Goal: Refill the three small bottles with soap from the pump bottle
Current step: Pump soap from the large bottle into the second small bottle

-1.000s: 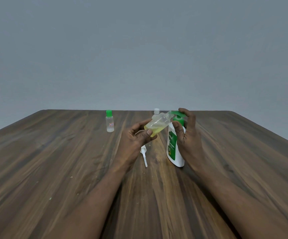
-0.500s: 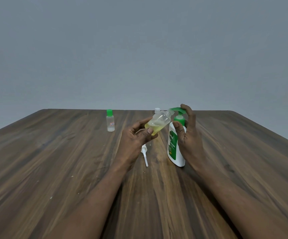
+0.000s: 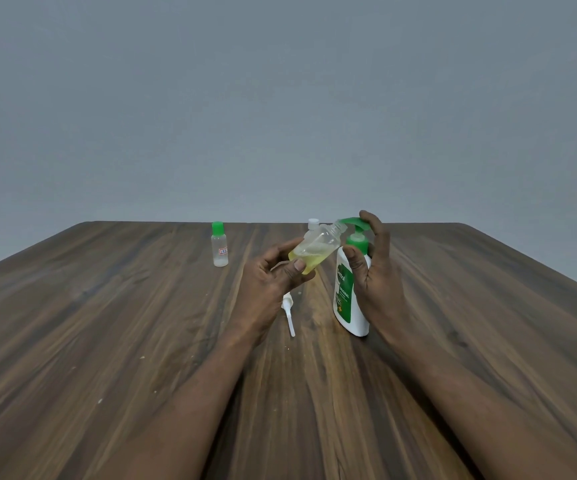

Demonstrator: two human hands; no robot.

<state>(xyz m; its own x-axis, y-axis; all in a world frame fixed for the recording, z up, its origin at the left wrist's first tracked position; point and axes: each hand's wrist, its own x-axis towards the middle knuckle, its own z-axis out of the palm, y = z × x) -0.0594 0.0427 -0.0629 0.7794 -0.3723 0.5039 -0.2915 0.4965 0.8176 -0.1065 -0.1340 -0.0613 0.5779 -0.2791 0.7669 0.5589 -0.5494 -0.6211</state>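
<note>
Left hand (image 3: 273,282) pinches small bottle (image 3: 318,247), part-filled, left of pump bottle (image 3: 347,296); long axis tilts up toward nozzle (image 3: 351,221), mouth just beneath. Right hand (image 3: 379,271) wraps pump bottle, finger atop pump.

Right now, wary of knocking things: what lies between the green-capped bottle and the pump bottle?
Head view: the left hand, holding a tilted, part-filled bottle.

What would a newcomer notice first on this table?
Mid-table, the left hand holds a clear bottle of yellow soap tilted up to the spout of the pump bottle, which the right hand grips. A green-capped bottle stands back left; a white tubed cap lies beside the left hand.
</note>
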